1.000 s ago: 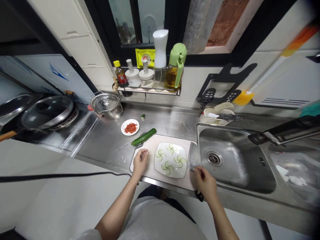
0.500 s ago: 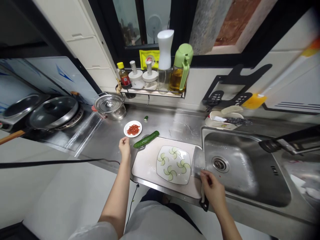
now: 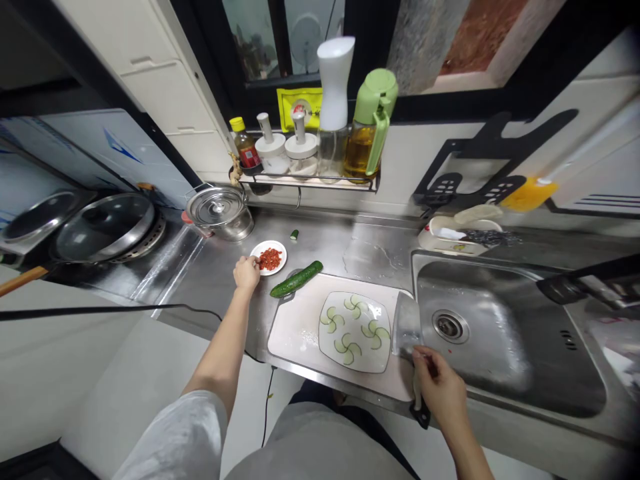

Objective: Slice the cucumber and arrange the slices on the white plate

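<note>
My left hand is at the left rim of a small white plate, its fingers closed on the edge. Chopped red pieces lie on that plate. A whole green cucumber rests by the corner of a pale cutting board. On the board sits a squarish plate with pinwheels of thin green slices. Beside it lies a cleaver, its handle pointing toward me. Over the handle, my right hand has thumb and finger pinched together; what they hold, if anything, cannot be made out.
The sink is to the right. A cucumber end lies behind the white plate. A lidded steel pot and a covered wok stand left. Seasoning jars and an oil jug fill the wall rack.
My left hand has moved up and forward to the rim of the small white plate. My right hand stays by the cleaver handle. The view has shifted slightly.
</note>
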`<state>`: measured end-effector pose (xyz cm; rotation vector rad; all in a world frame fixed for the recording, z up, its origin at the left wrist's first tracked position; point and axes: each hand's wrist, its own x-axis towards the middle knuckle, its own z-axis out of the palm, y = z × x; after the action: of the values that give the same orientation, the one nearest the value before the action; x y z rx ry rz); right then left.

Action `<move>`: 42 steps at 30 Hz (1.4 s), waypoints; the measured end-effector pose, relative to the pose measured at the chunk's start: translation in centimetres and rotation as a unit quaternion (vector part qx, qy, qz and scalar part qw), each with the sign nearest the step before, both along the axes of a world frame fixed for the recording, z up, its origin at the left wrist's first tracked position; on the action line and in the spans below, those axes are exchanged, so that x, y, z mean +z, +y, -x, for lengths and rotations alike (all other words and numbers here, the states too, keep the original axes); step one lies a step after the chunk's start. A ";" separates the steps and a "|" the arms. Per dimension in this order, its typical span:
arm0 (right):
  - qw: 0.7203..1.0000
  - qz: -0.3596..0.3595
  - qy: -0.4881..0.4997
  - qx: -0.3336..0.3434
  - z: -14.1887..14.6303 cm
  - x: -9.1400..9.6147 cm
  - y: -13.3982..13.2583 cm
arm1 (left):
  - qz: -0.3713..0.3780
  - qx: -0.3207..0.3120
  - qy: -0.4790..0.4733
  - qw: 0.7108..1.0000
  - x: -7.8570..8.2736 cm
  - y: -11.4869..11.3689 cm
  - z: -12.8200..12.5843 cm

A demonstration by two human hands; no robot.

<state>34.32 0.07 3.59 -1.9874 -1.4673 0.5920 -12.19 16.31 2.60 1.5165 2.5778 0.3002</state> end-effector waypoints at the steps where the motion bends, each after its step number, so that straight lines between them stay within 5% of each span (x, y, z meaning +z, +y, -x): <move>1: 1.000 0.003 -0.002 0.004 0.1 0.0 0.0 | 0.013 -0.016 0.010 1.000 0.1 0.1 0.2; 8: 1.000 0.019 -0.008 0.000 0.4 0.4 -0.2 | 0.060 -0.113 0.049 0.991 0.3 1.1 -0.5; 34: 1.000 0.022 -0.009 0.010 1.4 0.7 -0.7 | 0.065 -0.101 0.008 0.993 -0.5 1.3 0.4; 38: 0.999 0.033 -0.011 0.011 1.5 1.0 -0.7 | 0.035 -0.083 -0.040 0.995 -0.5 1.4 0.5; 42: 1.000 0.024 -0.016 0.010 1.4 1.1 -0.6 | -0.047 0.000 -0.209 0.977 0.0 1.4 0.6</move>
<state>32.95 -0.53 4.70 -2.0308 -1.5064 0.6104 -12.78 17.75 2.56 1.3096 2.2572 0.6718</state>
